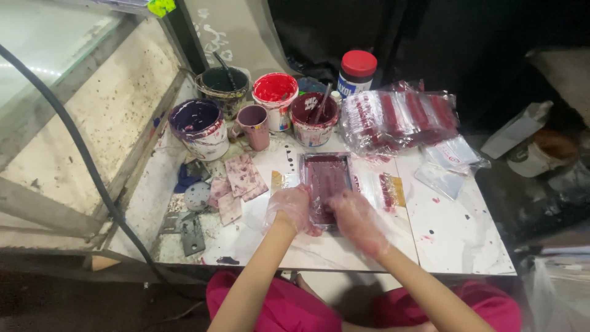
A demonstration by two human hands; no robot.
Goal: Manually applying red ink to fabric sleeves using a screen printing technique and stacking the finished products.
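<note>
- Your left hand (pixel 289 209) and right hand (pixel 357 220), both in thin clear gloves, meet at the near end of the flat tray (pixel 326 184) of dark red paste in the middle of the worktop (pixel 455 240).
- The left grip is curled against the tray's near left corner, seemingly to steady it; the right lies over the near edge, fingers bent down. I cannot tell whether either actually clasps anything.
- The tray lies lengthwise away from you, so both hands reach its near end without stretching.
- Paint pots stand in a row at the far edge, out of the way: a purple-stained tub (pixel 200 128), a small mauve cup (pixel 254 125), a bright red pot (pixel 275 98), and a maroon pot (pixel 314 117) with a stick in it.
- A white jar with a red lid (pixel 357 71) and a blue label stands behind them.
- Clear plastic packets (pixel 399 117) holding dark red strips are stacked far right, just beyond the tray.
- Stained square cards (pixel 236 181) lie to the left.
</note>
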